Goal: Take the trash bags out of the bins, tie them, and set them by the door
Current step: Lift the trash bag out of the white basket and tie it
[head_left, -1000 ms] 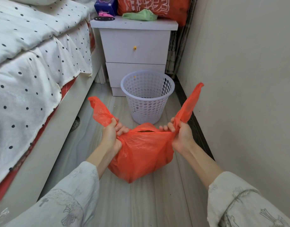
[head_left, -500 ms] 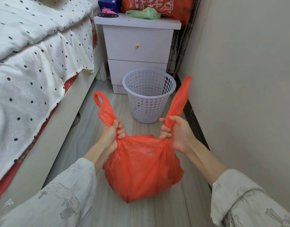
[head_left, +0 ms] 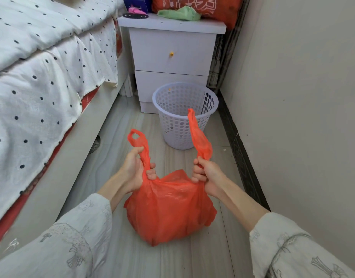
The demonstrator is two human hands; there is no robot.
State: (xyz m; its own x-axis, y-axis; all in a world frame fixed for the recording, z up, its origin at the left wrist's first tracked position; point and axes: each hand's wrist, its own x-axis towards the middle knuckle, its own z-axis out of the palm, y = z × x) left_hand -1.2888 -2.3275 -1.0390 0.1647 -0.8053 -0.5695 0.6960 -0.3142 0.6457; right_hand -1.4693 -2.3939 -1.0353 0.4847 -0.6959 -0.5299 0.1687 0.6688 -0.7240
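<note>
A full orange trash bag (head_left: 168,209) hangs just above the wooden floor between my arms. My left hand (head_left: 133,169) grips the bag's left handle, whose loop sticks up above my fist. My right hand (head_left: 207,173) grips the right handle, which stands up tall and twisted. The bag's mouth is drawn together between my fists. Behind the bag stands a pale perforated plastic bin (head_left: 184,115) with no bag in it.
A white two-drawer nightstand (head_left: 172,57) stands behind the bin with a green cloth and boxes on top. A bed with a dotted white cover (head_left: 42,77) runs along the left. A bare wall (head_left: 303,117) closes the right side of the narrow floor strip.
My hands have come closer together and the handles now point upward. The bag's mouth has narrowed. The bag hangs lower and rounder than a second ago.
</note>
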